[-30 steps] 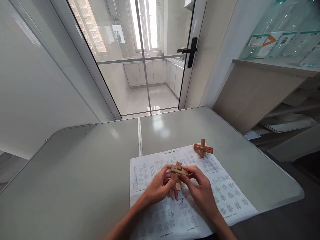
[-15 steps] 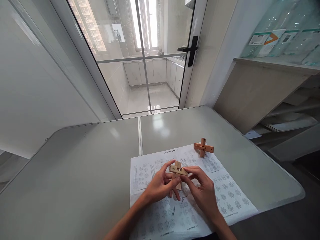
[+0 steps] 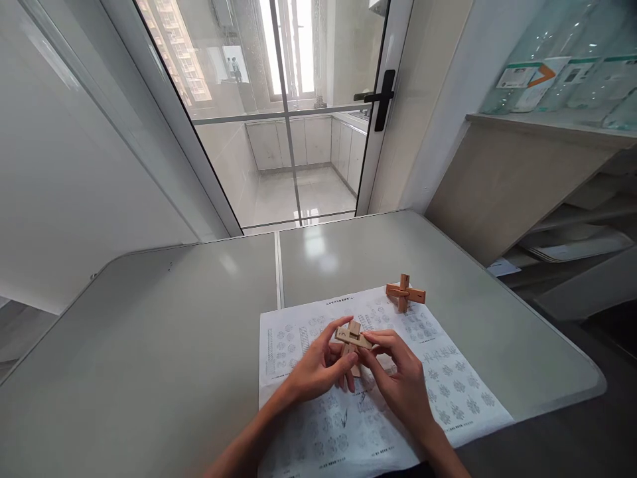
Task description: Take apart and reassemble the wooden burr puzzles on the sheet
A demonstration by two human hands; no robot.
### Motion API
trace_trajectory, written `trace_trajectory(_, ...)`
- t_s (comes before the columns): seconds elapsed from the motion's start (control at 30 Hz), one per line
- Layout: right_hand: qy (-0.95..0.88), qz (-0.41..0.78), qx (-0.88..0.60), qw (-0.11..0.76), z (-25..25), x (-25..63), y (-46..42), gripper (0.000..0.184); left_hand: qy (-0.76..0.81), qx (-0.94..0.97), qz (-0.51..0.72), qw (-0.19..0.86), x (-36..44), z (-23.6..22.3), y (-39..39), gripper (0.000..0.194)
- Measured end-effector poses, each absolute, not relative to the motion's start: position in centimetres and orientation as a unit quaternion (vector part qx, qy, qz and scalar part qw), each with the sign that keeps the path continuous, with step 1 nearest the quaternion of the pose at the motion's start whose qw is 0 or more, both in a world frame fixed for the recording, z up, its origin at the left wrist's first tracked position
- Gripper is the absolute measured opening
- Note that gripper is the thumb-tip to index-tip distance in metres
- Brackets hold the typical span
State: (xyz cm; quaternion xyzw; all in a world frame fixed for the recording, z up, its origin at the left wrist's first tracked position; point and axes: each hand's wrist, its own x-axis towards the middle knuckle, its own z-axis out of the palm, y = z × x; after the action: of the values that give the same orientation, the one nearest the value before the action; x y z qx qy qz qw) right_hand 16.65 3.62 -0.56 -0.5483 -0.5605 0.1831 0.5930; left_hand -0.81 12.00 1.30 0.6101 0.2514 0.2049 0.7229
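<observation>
Between my two hands, above the sheet, are light wooden interlocking puzzle pieces set crosswise, one bearing a dark number. My left hand is closed around the lower pieces, its thumb in front and index finger reaching up behind. My right hand pinches the right end of the notched crosspiece between thumb and fingertips. Beneath both hands lies a printed instruction sheet with rows of small diagrams. A darker, assembled wooden cross puzzle stands at its far right corner. My fingers hide part of the held pieces.
The grey table has a seam running away from me. Beyond its far edge is a glass door with a black handle. At right, a shelf unit carries large clear bottles.
The notched crosspiece has tilted slightly, so more of its top and the gap show. My left fingers have drawn in a little beneath the pieces. The standing cross puzzle stays put.
</observation>
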Motion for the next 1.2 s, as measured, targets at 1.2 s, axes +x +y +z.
trace_trajectory(1.2,-0.595,0.195,-0.535,0.568,-0.75,16.89,3.52,0.012,0.289,0.625,0.267,0.675,-0.75,1.04,12.31,0.044)
